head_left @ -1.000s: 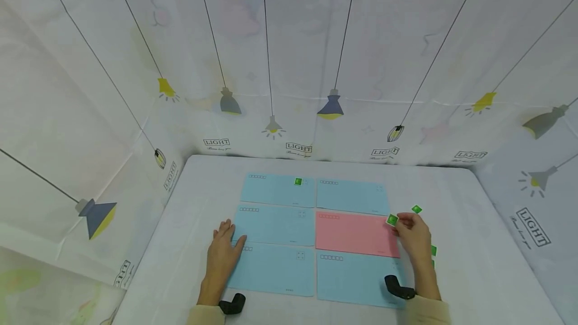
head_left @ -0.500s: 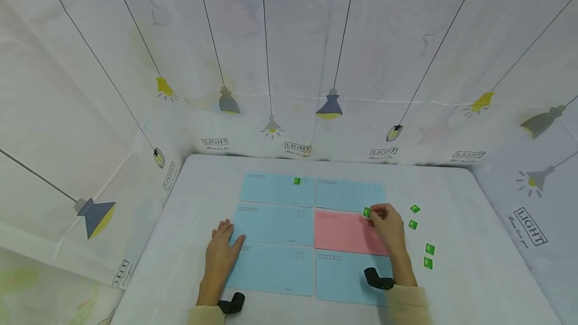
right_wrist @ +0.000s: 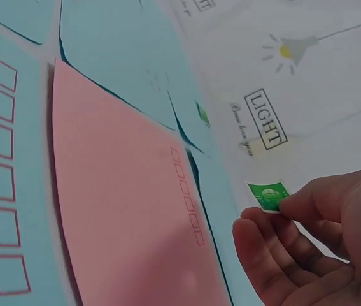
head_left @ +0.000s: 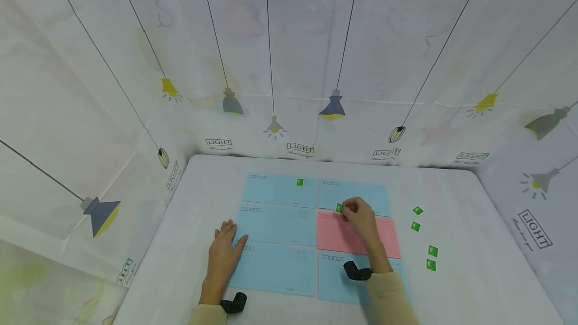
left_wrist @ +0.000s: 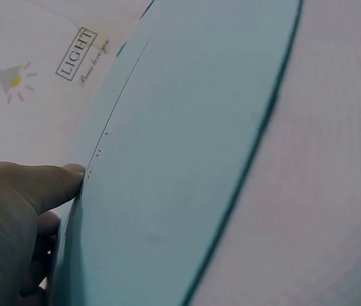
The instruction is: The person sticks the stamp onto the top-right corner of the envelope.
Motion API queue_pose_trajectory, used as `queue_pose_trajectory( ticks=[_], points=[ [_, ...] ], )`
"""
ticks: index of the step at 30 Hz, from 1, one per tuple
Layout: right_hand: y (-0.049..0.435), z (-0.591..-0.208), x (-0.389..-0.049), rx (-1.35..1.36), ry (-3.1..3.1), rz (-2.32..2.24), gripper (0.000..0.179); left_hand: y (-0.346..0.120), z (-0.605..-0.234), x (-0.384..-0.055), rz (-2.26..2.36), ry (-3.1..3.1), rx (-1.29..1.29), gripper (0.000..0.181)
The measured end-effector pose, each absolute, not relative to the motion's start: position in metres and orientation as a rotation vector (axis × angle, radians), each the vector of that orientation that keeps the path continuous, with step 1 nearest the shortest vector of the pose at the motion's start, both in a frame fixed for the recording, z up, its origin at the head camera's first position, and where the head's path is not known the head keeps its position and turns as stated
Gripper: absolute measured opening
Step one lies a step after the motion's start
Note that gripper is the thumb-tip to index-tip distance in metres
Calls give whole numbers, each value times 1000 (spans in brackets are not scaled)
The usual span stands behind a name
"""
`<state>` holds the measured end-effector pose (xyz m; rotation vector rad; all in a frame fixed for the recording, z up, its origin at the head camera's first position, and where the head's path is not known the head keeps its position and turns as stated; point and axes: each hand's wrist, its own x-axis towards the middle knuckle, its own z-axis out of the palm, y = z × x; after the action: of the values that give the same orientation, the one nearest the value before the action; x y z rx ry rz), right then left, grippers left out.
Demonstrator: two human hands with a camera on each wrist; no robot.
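Observation:
My right hand (head_left: 363,222) pinches a green stamp (head_left: 339,208) with a white border between thumb and fingers. It hovers over the top edge of the pink envelope (head_left: 385,234), whose left part it overlaps in the head view. The right wrist view shows the stamp (right_wrist: 269,195) tilted at the fingertips, the other fingers loosely bent below. My left hand (head_left: 221,257) lies with fingers spread at the left edges of two blue envelopes, the middle one (head_left: 275,227) and the near one (head_left: 275,270). Its thumb (left_wrist: 59,185) touches a blue envelope's edge.
Another green stamp (head_left: 300,181) sits on the far left blue envelope (head_left: 271,189), near its right corner. Several loose green stamps (head_left: 416,226) are scattered on the white table (head_left: 474,224) at right. Two more blue envelopes lie beyond and before the pink one. A lamp-printed sheet (head_left: 289,64) hangs behind.
My right hand has carried the stamp leftward from the pink envelope's right edge to its upper left part, uncovering the loose stamps at right. The left hand has stayed put.

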<state>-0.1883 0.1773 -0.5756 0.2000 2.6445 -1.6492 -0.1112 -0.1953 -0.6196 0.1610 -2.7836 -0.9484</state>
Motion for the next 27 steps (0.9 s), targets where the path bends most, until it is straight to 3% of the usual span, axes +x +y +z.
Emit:
queue_pose_trajectory(
  ticks=[27],
  points=[
    [115, -577, -209, -93, 2638, -1490, 13, -196, -619, -112, -966, -2759, 155, 56]
  ],
)
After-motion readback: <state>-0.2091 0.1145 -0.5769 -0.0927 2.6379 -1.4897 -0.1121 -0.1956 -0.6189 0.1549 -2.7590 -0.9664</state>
